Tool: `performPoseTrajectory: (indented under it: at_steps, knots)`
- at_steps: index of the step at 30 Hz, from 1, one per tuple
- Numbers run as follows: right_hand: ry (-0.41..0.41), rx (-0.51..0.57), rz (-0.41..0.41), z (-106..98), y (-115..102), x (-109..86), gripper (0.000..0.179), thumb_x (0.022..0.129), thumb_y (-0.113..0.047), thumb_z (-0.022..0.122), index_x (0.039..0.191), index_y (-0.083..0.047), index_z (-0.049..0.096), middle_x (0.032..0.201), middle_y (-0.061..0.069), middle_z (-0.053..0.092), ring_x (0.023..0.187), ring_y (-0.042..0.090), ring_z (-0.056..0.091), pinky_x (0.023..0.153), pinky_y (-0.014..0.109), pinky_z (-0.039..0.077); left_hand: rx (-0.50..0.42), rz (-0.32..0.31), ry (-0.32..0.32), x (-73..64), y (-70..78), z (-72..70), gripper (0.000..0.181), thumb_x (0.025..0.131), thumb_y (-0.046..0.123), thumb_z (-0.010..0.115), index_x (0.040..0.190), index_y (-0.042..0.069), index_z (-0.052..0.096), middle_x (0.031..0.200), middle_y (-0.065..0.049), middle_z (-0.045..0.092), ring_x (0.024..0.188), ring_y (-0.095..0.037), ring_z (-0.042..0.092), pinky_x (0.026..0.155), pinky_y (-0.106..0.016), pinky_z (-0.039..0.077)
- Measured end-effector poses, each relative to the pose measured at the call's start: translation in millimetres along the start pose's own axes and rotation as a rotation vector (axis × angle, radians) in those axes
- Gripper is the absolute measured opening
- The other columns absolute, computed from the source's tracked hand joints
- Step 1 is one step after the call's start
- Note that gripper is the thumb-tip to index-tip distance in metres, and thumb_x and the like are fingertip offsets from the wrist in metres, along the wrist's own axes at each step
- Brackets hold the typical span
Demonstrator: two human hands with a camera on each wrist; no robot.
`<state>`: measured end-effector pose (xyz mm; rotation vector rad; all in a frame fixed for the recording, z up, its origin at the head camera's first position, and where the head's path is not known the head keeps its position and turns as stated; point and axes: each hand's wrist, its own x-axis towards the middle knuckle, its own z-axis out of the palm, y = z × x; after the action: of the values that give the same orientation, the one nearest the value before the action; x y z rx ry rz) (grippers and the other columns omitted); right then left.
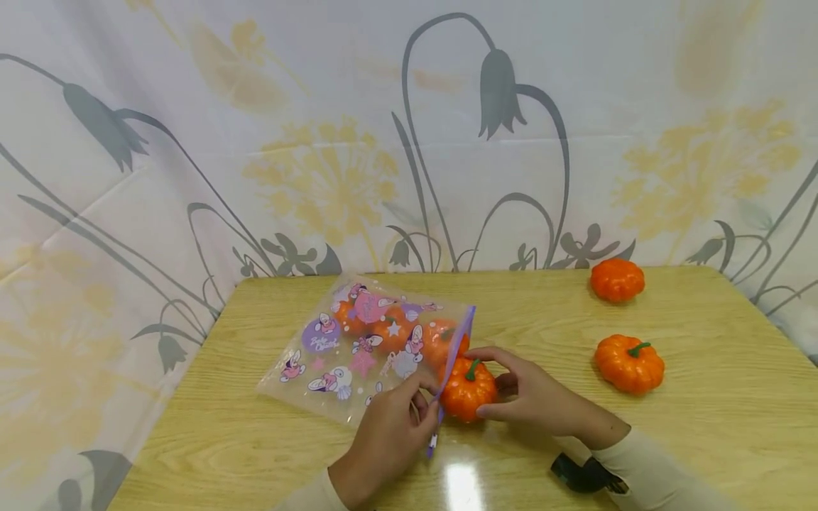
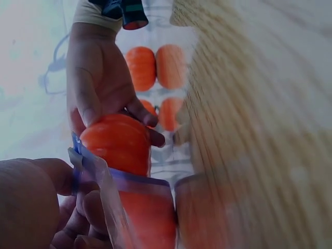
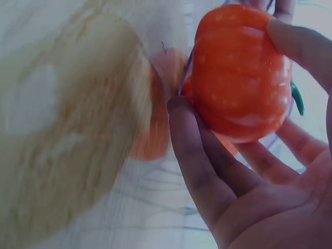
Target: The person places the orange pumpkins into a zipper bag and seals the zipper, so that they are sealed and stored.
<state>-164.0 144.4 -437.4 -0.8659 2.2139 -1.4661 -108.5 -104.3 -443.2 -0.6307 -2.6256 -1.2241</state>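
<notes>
A clear zip bag (image 1: 300,383) printed with pink and purple cartoon figures lies on the table, its purple zip edge turned to the right. My left hand (image 1: 393,429) pinches the near end of that edge, beside the white slider (image 1: 434,441). At the bag's mouth my right hand (image 1: 540,397) grips a small orange toy pumpkin (image 1: 469,399) with a green stem, thumb and fingers around its sides. In the left wrist view, this pumpkin (image 2: 118,142) is partly inside the opening. More orange pumpkins (image 1: 391,330) show through the bag's film.
Two loose pumpkins are on the right of the wooden table (image 1: 524,312): one near the back edge (image 1: 617,280), another closer to me (image 1: 629,364). A flower-printed cloth (image 1: 447,177) hangs behind. A black strap (image 1: 578,474) is at my right wrist.
</notes>
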Motion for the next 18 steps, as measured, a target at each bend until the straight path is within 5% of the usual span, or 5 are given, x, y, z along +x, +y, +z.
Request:
performPoseTrajectory:
  at_steps: [7,18]
  knots:
    - [0.042,0.007,0.022,7.9,-2.3,2.1,0.071,0.088,-0.021,0.077,0.148,-0.013,0.040,0.133,0.024,0.056,0.090,0.012,0.072,0.076,0.027,0.059,0.005,-0.011,-0.009,-1.4,1.1,2.5,0.010,0.091,0.010,0.068,0.099,0.014,0.063,0.070,0.010,0.060,0.055,0.008,0.043,0.050,-0.014,0.043]
    - [0.160,-0.066,-0.029,18.7,-5.4,4.2,0.069,0.086,-0.017,0.080,0.143,-0.006,0.043,0.145,0.026,0.044,0.084,0.008,0.070,0.074,0.024,0.058,-0.008,-0.015,-0.038,-0.9,2.7,3.5,0.008,0.094,0.011,0.067,0.101,0.014,0.065,0.075,0.010,0.062,0.058,0.008,0.045,0.054,-0.013,0.045]
